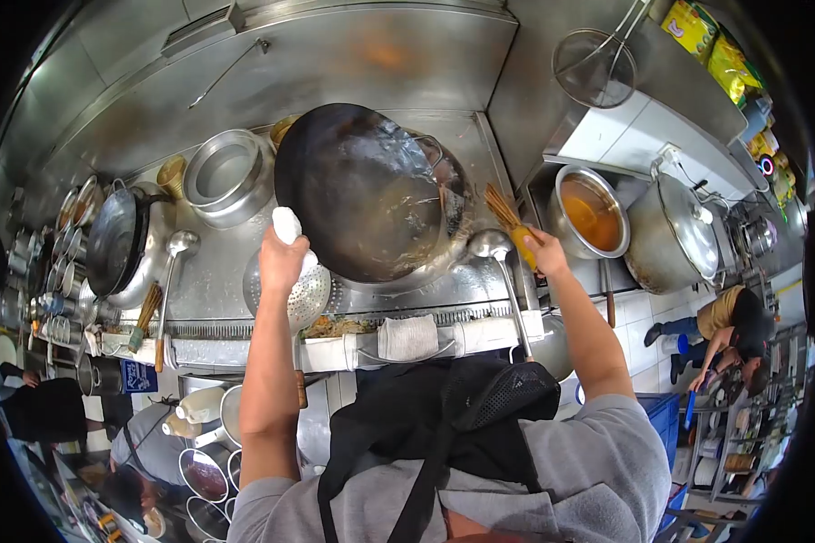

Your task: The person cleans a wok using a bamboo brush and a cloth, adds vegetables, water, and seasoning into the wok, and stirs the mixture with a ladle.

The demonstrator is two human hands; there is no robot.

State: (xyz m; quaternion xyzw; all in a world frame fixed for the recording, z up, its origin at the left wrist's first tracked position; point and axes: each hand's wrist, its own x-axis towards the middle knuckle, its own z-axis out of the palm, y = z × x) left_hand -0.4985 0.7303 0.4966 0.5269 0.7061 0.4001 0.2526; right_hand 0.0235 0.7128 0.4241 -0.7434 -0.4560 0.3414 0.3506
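A steel counter [210, 288] stretches under the tilted wok [362, 199], its surface wet. Reckoned from the wok, stacked pots [229, 195] stand at nine o'clock, a yellow basket [172, 176] just beyond. One ladle [182, 243] lies toward eight, a second ladle [491, 244] toward four, handles crossing the front rail [489, 337]. A skimmer [310, 294] rests at seven, scraps [335, 327] at six; a cloth [407, 338] lies on the rail between five and six.

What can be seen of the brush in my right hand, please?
The brush is a bundle of thin, stiff brown strips, bamboo by the look, slightly spread at the tips, with a yellow lower part, perhaps a wrapping. The right hand grips it by the yellow end. It slants, tips pointing forward and left, beside the dark wok; whether they touch anything is unclear.
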